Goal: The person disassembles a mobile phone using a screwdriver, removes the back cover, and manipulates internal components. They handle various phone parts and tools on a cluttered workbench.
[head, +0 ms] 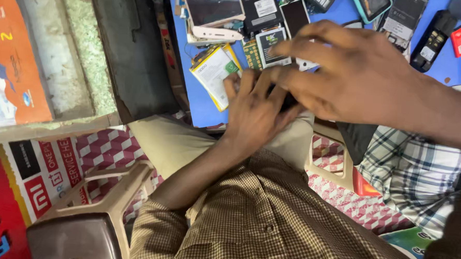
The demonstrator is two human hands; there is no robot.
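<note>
Partly hidden: dark object under left hand (pixel 255 107) and right hand (pixel 347 72), grip indiscernible; blue table (pixel 200 105), phone parts cropped

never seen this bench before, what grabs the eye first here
Two hands meet mid-frame at the edge of the blue table: the left hand beneath, the right hand across it, hiding something dark. Beside them lies a yellow-edged flat battery; phones and parts crowd the top edge.

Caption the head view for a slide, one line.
Both hands, left hand under right hand, meet over a blue table strewn with phone batteries.
</note>
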